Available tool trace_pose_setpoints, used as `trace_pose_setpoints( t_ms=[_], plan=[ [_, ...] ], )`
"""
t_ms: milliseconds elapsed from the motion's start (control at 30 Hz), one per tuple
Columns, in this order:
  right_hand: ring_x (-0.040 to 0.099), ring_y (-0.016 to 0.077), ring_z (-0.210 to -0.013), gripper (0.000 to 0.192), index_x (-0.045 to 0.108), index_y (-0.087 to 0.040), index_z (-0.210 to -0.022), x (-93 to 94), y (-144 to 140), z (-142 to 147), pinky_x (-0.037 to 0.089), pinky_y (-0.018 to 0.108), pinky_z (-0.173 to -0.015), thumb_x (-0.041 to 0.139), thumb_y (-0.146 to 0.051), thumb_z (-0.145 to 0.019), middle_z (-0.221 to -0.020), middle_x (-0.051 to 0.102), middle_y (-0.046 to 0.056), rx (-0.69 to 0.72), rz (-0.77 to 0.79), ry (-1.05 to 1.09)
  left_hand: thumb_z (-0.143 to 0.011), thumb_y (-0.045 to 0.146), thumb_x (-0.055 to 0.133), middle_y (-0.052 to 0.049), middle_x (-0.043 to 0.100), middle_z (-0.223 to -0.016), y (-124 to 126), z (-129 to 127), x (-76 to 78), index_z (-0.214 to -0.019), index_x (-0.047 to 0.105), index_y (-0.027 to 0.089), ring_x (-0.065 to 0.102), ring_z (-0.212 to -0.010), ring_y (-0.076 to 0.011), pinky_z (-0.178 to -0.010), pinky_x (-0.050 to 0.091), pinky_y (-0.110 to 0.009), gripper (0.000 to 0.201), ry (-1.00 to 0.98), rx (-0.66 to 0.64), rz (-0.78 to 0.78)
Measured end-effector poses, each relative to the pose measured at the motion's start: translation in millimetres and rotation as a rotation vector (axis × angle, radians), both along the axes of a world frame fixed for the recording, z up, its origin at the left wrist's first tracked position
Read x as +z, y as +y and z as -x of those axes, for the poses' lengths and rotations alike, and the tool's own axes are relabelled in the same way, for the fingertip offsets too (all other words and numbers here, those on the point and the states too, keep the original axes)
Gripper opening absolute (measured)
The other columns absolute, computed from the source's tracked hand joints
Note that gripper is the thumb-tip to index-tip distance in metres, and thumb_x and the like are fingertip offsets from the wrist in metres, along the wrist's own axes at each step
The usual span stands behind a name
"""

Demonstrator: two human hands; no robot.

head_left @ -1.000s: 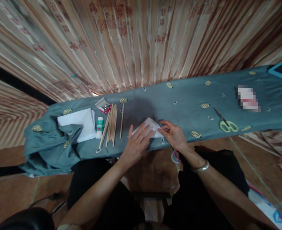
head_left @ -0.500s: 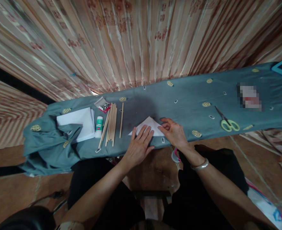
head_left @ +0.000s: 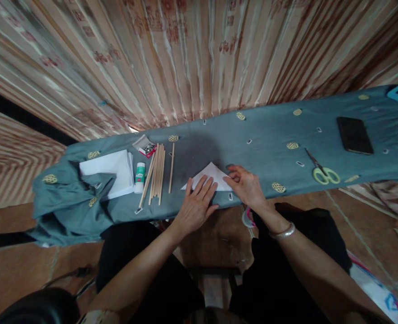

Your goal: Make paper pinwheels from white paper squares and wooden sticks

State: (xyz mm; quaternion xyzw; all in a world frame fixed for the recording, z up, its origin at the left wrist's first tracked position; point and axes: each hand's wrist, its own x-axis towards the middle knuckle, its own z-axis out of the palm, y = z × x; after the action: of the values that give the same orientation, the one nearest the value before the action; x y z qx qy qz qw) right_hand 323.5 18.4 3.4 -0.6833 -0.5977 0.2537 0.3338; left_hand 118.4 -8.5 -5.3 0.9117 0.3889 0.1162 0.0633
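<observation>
I had the left hand (head_left: 194,207) laid palm down at the near edge of the table, its fingers extended and slightly apart over the triangle of white paper (head_left: 212,171), gripping nothing. The right hand (head_left: 248,186) was at the paper's right corner, thumb and forefinger curled close to it; from my view I couldn't tell whether they pinched it. The paper lay on the grey-blue cloth (head_left: 260,166), one point facing the far side. Left of it I saw a single stick (head_left: 171,168), then a bunch of sticks (head_left: 156,175), a glue stick (head_left: 140,177) just beside a stack of paper (head_left: 113,171), and a small open box (head_left: 145,146) at the bunch's far end. Well to the right lay scissors (head_left: 318,167) with pale green handles and, farther right, a dark phone (head_left: 355,135).
</observation>
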Motion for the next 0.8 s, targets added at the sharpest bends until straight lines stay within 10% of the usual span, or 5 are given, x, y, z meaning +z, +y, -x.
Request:
trace_pose_setpoints(
  t_ms=[800],
  plan=[
    [0.074,0.0241,-0.076,0.033,0.065,-0.017,-0.117,-0.2,-1.8,2.3,0.056,0.035,-0.073,0.061,-0.029,-0.086,-0.089,0.078,0.007,0.048,-0.062,-0.241,-0.101,0.046,0.042,-0.017,0.044,-0.155,2.2,-2.1,3.9,-0.148,0.039,0.013,0.034,-0.148,-0.0318,-0.119,0.021,-0.065,0.058,0.043,0.013,0.049]
  ],
)
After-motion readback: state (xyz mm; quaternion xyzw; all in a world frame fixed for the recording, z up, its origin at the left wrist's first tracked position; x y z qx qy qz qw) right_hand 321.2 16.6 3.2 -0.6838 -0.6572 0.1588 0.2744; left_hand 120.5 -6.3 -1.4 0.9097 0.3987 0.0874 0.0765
